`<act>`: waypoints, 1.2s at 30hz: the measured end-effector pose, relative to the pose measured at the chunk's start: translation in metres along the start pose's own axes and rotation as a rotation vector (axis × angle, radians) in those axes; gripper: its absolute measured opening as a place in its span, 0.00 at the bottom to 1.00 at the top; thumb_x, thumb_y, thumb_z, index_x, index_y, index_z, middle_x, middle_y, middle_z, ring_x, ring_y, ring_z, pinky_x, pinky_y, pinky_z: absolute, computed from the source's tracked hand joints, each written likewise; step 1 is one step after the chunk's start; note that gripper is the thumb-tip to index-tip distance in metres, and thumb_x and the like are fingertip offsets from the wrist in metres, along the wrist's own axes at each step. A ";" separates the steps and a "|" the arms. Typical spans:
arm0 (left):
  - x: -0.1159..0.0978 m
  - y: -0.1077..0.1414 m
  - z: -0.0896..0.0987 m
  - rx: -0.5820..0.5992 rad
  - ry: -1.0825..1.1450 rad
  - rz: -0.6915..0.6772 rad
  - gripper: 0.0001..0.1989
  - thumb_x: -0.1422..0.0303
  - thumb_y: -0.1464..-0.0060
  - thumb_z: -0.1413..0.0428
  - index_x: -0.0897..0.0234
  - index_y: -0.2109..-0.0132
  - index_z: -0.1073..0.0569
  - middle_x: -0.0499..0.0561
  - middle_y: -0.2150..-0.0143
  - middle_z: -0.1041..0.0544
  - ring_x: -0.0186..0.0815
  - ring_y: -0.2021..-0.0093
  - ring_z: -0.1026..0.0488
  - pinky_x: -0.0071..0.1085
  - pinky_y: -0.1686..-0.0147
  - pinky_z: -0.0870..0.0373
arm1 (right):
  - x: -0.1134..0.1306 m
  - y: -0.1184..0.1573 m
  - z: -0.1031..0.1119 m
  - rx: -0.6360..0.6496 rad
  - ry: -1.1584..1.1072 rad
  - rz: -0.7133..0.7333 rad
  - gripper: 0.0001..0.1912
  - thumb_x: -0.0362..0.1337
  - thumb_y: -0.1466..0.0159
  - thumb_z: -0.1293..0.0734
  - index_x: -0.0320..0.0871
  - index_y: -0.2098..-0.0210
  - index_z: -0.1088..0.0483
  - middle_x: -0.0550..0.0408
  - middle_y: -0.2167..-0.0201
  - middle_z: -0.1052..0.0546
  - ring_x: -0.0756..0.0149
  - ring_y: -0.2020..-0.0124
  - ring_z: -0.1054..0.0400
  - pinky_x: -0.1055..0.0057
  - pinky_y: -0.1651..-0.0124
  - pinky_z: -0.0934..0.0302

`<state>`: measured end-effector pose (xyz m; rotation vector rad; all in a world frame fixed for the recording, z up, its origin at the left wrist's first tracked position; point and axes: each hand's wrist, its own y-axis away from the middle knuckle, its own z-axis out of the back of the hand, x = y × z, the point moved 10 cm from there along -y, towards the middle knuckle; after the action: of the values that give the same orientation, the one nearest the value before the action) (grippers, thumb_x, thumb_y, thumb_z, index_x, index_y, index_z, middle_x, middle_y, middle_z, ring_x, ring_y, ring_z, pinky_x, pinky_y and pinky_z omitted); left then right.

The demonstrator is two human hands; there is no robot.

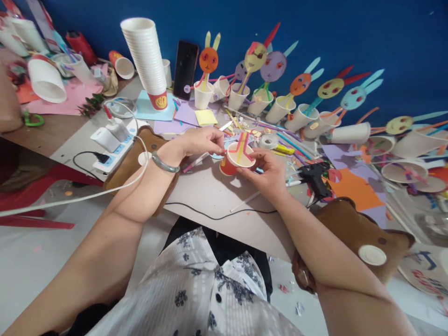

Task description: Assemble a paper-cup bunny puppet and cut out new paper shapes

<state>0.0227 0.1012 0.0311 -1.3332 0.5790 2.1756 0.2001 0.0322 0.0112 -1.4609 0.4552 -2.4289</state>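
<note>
Clasped in the right grip (269, 171): paper cup (228, 167) with coloured strips (241, 149).
Near its rim, left grip (202, 141), perhaps pinching; hard to tell. Should handle as light and crushable; best steadied low around the wall, over the tabletop (206, 191).

The held cup (229, 167) is red and white.

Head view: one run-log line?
right grip: holding red cup; left grip: beside cup rim; strips: in cup; glue gun: right of cup
</note>
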 end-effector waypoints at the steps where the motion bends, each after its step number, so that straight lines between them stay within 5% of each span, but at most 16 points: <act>1: 0.002 0.000 0.002 -0.016 -0.004 0.021 0.07 0.77 0.50 0.37 0.66 0.72 0.27 0.45 0.74 0.28 0.28 0.72 0.33 0.28 0.68 0.39 | -0.001 0.000 0.000 -0.004 0.000 -0.009 0.24 0.53 0.44 0.18 0.48 0.58 0.27 0.51 0.57 0.19 0.64 0.69 0.25 0.65 0.68 0.28; 11: 0.017 -0.006 0.006 -0.077 -0.016 0.016 0.05 0.71 0.49 0.37 0.64 0.63 0.23 0.49 0.66 0.21 0.32 0.65 0.27 0.30 0.62 0.31 | -0.003 -0.001 -0.001 0.000 -0.022 -0.043 0.25 0.52 0.46 0.18 0.48 0.59 0.29 0.56 0.64 0.21 0.65 0.72 0.28 0.66 0.69 0.29; 17: -0.011 -0.006 -0.007 -0.082 0.160 -0.276 0.14 0.65 0.43 0.38 0.66 0.52 0.24 0.54 0.52 0.20 0.34 0.54 0.24 0.31 0.52 0.26 | -0.001 0.000 -0.003 0.018 -0.014 -0.018 0.24 0.51 0.44 0.19 0.48 0.57 0.29 0.54 0.60 0.22 0.65 0.69 0.27 0.65 0.66 0.29; 22: -0.024 -0.002 -0.018 -0.194 -0.003 -0.446 0.13 0.58 0.37 0.38 0.65 0.59 0.21 0.55 0.55 0.19 0.38 0.52 0.25 0.35 0.47 0.28 | 0.006 0.003 -0.006 0.032 0.066 0.044 0.22 0.51 0.43 0.20 0.48 0.56 0.27 0.50 0.58 0.20 0.59 0.63 0.25 0.62 0.62 0.27; 27: -0.017 -0.005 -0.026 -0.228 -0.081 -0.428 0.12 0.63 0.39 0.35 0.64 0.68 0.24 0.56 0.50 0.21 0.40 0.47 0.24 0.39 0.41 0.30 | 0.002 0.006 -0.009 0.037 0.028 -0.015 0.31 0.53 0.44 0.19 0.48 0.47 0.30 0.48 0.52 0.20 0.58 0.62 0.23 0.60 0.60 0.25; 32: -0.019 -0.006 -0.029 -0.173 -0.052 -0.432 0.09 0.65 0.37 0.38 0.64 0.65 0.21 0.55 0.56 0.19 0.39 0.50 0.24 0.38 0.44 0.29 | 0.001 0.004 -0.011 0.073 -0.095 -0.033 0.36 0.53 0.46 0.18 0.49 0.45 0.32 0.44 0.44 0.22 0.55 0.55 0.21 0.59 0.56 0.23; 36: -0.019 -0.007 -0.028 -0.151 -0.042 -0.418 0.09 0.63 0.38 0.38 0.65 0.63 0.20 0.52 0.62 0.21 0.37 0.56 0.26 0.35 0.50 0.30 | -0.005 0.001 -0.005 0.073 -0.196 -0.052 0.31 0.53 0.41 0.21 0.49 0.45 0.31 0.45 0.46 0.21 0.57 0.56 0.20 0.59 0.54 0.22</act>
<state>0.0531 0.0860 0.0361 -1.3409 0.1043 1.9223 0.1978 0.0342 0.0048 -1.6766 0.2865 -2.2841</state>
